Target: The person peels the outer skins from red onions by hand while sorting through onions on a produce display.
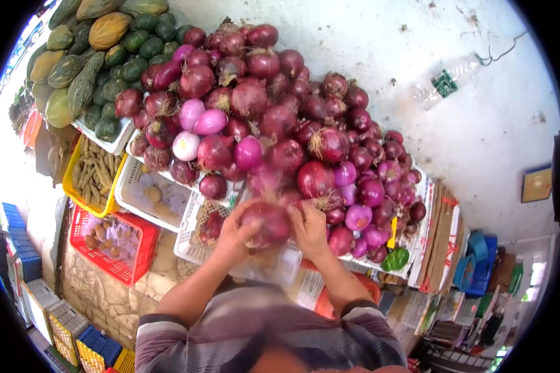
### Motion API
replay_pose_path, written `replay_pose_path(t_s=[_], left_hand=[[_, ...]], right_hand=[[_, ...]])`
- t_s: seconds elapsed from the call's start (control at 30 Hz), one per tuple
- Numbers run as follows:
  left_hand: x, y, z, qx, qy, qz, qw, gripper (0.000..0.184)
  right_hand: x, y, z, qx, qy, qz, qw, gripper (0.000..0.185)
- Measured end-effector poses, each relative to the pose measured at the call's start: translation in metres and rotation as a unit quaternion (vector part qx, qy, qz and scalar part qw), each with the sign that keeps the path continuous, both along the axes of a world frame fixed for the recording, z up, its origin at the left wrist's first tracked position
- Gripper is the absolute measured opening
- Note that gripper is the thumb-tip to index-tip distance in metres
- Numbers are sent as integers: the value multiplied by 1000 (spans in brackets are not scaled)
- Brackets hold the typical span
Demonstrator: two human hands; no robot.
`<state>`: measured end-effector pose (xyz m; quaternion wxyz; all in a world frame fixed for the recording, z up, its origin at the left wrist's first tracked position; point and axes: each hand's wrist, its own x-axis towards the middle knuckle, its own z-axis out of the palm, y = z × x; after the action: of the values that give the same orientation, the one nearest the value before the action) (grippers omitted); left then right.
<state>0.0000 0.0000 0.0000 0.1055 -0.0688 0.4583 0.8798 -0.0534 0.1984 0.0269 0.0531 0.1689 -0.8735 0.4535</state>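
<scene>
A large red onion (269, 225) is between my two hands, just in front of my chest and slightly blurred. My left hand (235, 235) wraps round its left side. On its upper right, my right hand (308, 229) has its fingers bent against the onion's edge or its dry stem; exactly what they grip is hard to make out. Beyond the hands rises a big pile of red onions (249, 96), some peeled to bright purple, with one pale onion (186, 146) at the left of the pile.
Green and yellow squashes (110, 31) are heaped at the upper left. Below them stand a yellow crate (72, 176) of roots, a white crate (126, 200) and a red crate (144, 245). A plastic bottle (445, 82) hangs on the white wall. Flattened cardboard (438, 239) stands at right.
</scene>
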Motion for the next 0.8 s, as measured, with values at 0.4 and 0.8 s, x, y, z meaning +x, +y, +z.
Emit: replay_pose_path(t_s=[0.4, 0.8], left_hand=[[16, -19, -6, 39, -10, 120, 992, 66], [-162, -10, 29, -600, 312, 136, 724, 62]], right_hand=[[114, 31, -102, 19, -317, 54, 947, 68], [55, 85, 3, -29, -309, 217, 925, 63]])
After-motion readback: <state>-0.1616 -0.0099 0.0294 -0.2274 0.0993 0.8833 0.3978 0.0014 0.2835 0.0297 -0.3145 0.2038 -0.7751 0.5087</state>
